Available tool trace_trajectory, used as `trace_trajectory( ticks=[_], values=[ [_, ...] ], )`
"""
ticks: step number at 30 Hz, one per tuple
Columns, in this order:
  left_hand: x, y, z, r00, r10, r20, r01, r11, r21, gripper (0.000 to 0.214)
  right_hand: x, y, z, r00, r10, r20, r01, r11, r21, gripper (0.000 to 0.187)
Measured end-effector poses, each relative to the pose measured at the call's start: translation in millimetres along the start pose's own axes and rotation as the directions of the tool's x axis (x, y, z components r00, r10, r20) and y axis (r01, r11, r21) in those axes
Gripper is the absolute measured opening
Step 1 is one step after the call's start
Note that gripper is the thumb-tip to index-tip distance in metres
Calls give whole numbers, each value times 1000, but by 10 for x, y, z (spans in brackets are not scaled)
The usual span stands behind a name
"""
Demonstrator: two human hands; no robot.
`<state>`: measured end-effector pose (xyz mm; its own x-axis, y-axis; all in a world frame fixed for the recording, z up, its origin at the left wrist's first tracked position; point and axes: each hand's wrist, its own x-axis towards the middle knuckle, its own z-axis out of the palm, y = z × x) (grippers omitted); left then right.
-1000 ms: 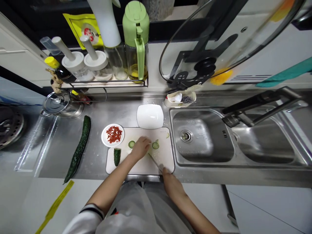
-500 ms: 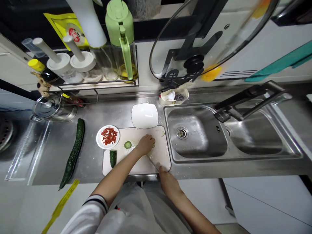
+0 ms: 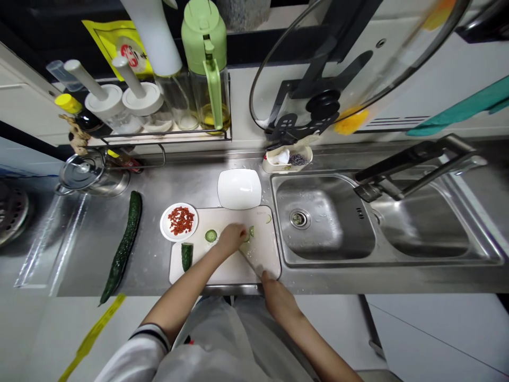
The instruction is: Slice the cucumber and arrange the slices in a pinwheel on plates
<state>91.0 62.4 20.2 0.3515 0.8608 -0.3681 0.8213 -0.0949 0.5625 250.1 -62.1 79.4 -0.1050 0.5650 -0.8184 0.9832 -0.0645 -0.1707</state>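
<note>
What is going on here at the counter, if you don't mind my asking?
A person's right hand grips a knife over the cutting board, while the left hand is beside thin cucumber slices; whether it touches them is unclear. A cut cucumber chunk lies on the board's left part, near a white plate of red pieces. A long cucumber lies on the steel counter, farther left.
</note>
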Motion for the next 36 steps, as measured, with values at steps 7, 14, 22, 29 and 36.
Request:
trace_trajectory(
  ticks=[7, 14, 22, 29, 36],
  values=[
    [-351, -302, 124, 949, -297, -107, 256, 922, -289, 17, -42, 79, 3, 1000, -7, -5, 7, 1000, 20, 53],
    [-537, -334, 189, 907, -383, -173, 315, 892, -325, 16, -46, -30, -31, 998, -35, -55, 34, 999, -20, 46],
    [-531, -348, 237, 885, -430, -177, 376, 885, -274, 16, 103, -211, -71, 990, -57, -129, 48, 996, -75, 41],
    [-514, -385, 263, 876, -444, -188, 380, 876, -297, 16, 129, -264, -84, 990, -50, -131, 40, 996, -77, 40],
    [-507, -388, 257, 875, -449, -181, 389, 875, -287, 16, 112, -304, -127, 991, -37, -131, 25, 995, -93, 41]
  ],
)
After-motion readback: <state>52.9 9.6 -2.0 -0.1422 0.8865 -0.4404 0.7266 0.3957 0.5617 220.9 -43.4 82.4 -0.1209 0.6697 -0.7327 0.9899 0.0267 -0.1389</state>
